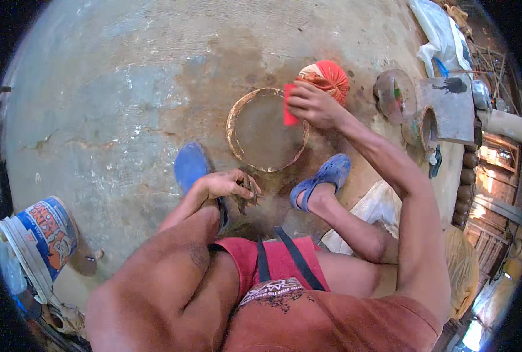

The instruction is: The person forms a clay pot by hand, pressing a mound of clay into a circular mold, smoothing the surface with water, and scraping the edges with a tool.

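Note:
Between my feet on the floor stands a round vessel with a pale, clay-smeared rim and a grey-brown inside. My right hand is closed on a flat red rectangular scraper, held upright over the vessel's right rim. Whether the scraper touches the rim I cannot tell. My left hand hangs by my left knee, just short of the vessel. Its fingers are curled round a dark, muddy lump, partly hidden by them. Right behind the vessel sits a gathered red and white cloth bundle.
At the left stands a white and blue plastic bucket. To the right are a rounded clay pot, a grey board and a white plastic sack. Blue clogs are on my feet; a pale cloth lies under my right leg.

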Tool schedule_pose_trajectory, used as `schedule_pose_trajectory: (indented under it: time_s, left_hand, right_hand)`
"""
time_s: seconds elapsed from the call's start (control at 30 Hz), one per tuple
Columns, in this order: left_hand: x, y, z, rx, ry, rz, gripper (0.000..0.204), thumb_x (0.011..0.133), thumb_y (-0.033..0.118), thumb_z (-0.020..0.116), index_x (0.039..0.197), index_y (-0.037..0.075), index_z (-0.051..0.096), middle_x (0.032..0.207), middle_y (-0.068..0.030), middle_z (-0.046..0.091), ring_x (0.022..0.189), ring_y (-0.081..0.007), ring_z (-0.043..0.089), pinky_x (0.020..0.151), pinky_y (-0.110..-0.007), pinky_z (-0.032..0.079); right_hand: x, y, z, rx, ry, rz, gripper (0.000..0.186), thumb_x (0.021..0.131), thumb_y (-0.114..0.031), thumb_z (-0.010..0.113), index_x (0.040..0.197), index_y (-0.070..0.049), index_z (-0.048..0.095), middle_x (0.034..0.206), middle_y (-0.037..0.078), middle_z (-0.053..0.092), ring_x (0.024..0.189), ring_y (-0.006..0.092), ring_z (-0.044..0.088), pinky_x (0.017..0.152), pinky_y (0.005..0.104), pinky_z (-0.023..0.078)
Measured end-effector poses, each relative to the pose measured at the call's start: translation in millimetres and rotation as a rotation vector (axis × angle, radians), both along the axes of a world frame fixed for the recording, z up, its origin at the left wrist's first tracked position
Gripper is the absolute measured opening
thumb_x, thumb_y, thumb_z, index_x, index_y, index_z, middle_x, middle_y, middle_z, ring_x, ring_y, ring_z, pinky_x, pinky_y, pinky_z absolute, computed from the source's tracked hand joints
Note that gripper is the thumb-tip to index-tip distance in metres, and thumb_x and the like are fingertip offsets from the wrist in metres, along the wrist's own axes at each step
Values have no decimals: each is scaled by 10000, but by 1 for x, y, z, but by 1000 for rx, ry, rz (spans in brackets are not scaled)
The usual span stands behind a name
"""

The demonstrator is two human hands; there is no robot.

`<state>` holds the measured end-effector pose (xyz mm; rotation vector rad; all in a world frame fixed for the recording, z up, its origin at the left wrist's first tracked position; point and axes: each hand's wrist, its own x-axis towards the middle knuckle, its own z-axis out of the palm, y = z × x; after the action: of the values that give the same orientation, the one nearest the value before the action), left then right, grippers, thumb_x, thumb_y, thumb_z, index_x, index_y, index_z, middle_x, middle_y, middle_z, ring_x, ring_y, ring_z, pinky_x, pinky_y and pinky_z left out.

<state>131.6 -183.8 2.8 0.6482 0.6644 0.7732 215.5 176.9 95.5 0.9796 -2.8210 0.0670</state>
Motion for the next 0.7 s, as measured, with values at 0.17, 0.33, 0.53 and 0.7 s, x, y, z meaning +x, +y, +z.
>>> schedule_pose_trajectory:
  time_s: [0.17,0.33,0.53,0.7]
  left_hand:
    - [2,4,3,-48,102,10,334,976,170,728,1264,1,700,1140,-74,754,1051,-177,678,941,-331,541]
    - [9,3,-12,-51,248,111,334,960,183,734,1252,23,710,1080,-49,760,1016,-161,678,924,-328,535]
    - [14,15,3,-260,295,179,325,908,188,752,1165,-10,756,1101,-90,772,1064,-220,691,973,-366,527]
    - [15,6,-22,-164,352,148,288,939,202,741,1185,52,747,1065,-47,759,950,-165,686,845,-328,537]
  right_hand:
    - [-49,-29,-29,-77,-31,37,316,828,-188,653,1121,-75,697,1172,72,662,1201,277,615,1072,450,506]
    - [-3,-23,-44,-61,-99,-186,332,815,-138,667,1145,-120,704,1195,32,679,1167,243,627,988,412,521]
    - [105,-60,-46,-111,-104,-712,377,714,-76,704,1088,-126,709,1068,39,685,1041,271,648,858,432,547]
    - [146,-171,-39,-323,-207,-931,377,675,-38,700,1046,-103,714,987,76,683,924,301,657,786,443,584]
